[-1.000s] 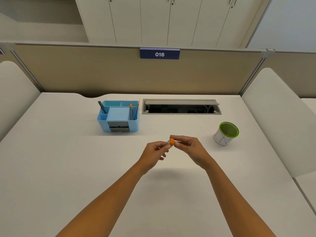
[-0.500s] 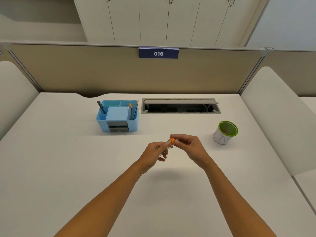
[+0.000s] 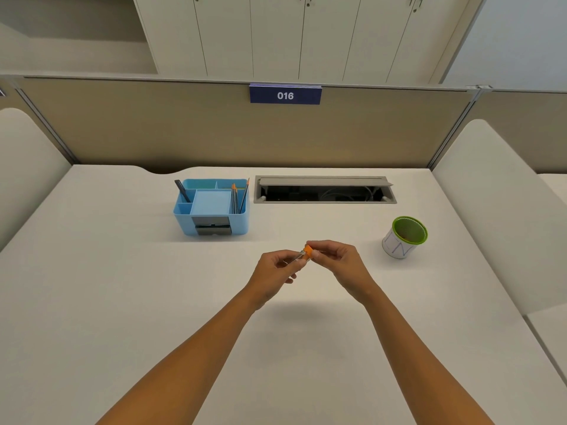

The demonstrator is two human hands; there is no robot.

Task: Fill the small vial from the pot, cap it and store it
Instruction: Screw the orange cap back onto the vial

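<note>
Above the middle of the white desk, my left hand (image 3: 277,268) pinches the clear body of a small vial (image 3: 298,256), which lies tilted between my two hands. Its orange cap (image 3: 308,251) sits on the vial's right end, and the fingertips of my right hand (image 3: 337,259) grip that cap. The pot (image 3: 404,237), white with a green rim and lining, stands to the right of my hands; its contents are hard to make out. At the back left stands a blue desk organiser (image 3: 211,207) with several compartments.
The organiser holds pens and pencils. An open cable hatch (image 3: 325,190) is set into the desk behind my hands. A beige partition with a "016" sign (image 3: 285,95) closes the back. Padded side panels flank the desk on both sides.
My hands have stayed almost in place, holding the vial between them. My right fingers have shifted slightly on the orange cap.
</note>
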